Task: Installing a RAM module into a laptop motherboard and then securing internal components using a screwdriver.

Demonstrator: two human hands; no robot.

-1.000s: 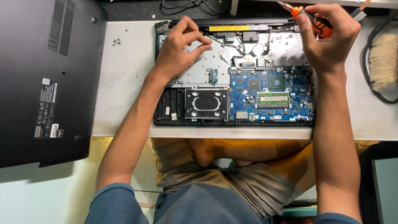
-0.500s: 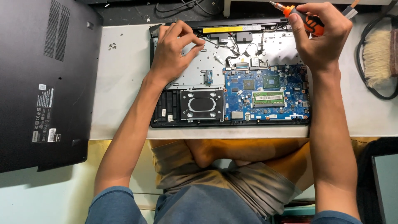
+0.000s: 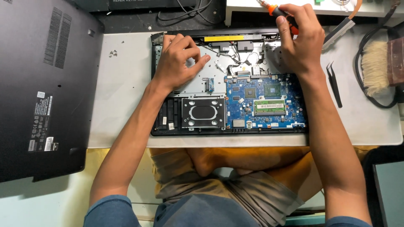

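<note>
An opened laptop base lies on the white table, showing a blue circuit board and a black drive bay frame. My left hand rests on the bare metal area at the laptop's upper left, fingers curled, holding nothing that I can see. My right hand is at the laptop's upper right corner, gripping an orange-handled screwdriver that sticks out up and to the left.
A black laptop bottom cover lies at the left. Small screws sit on the table near it. Black tweezers lie right of the laptop, with a brush and black cable further right.
My right hand with the screwdriver has shifted slightly left over the laptop's top right corner. My left hand stays on the upper left area, its fingers barely changed.
</note>
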